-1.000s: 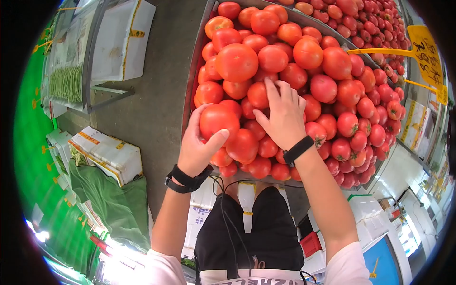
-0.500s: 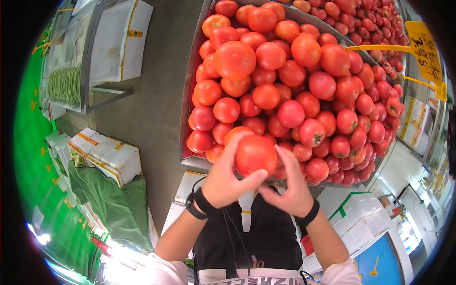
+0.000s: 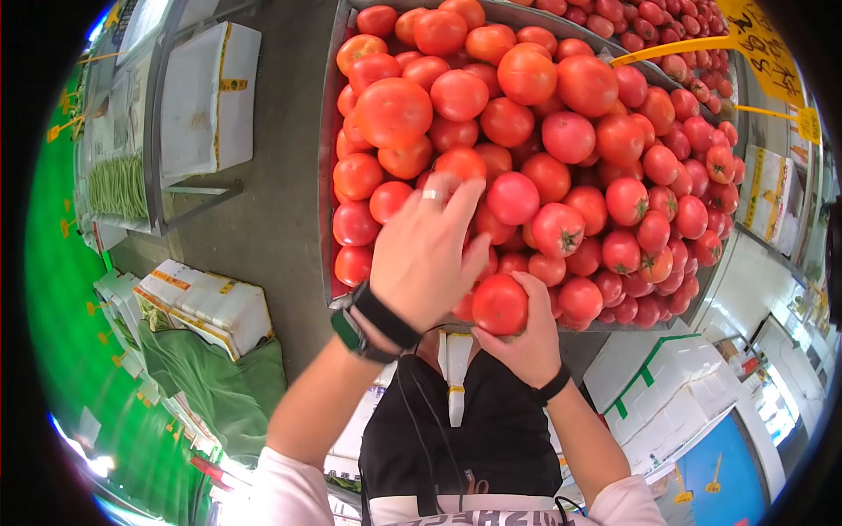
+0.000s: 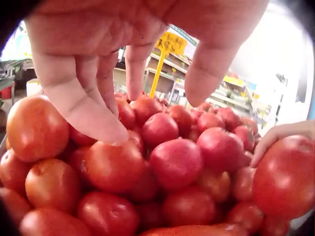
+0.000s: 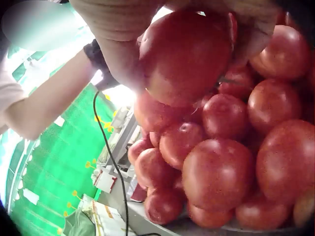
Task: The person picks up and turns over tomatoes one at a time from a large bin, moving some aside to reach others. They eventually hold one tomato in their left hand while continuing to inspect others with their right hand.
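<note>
A large heap of red tomatoes [image 3: 513, 198] fills a crate in front of me. In my right hand [image 3: 537, 346] is a round red tomato [image 3: 500, 304], gripped between thumb and fingers at the front edge of the heap. The right wrist view shows this tomato [image 5: 187, 56] up close, above others in the heap. My left hand [image 3: 425, 250] reaches over the heap with fingers spread and bent downward, holding nothing. In the left wrist view, one fingertip [image 4: 115, 133] comes right at the top of an orange-red tomato [image 4: 114, 164].
A metal crate edge [image 3: 326, 175] bounds the heap on the left. A yellow price sign [image 3: 761, 48] stands at the back right. White foam boxes [image 3: 206, 302] and a green cloth [image 3: 219, 377] lie at left; another foam box [image 3: 649, 377] is at right.
The left hand, earlier holding a large tomato, has let go and moved out over the heap. The right hand came back from the heap to the front edge and now holds a tomato.
</note>
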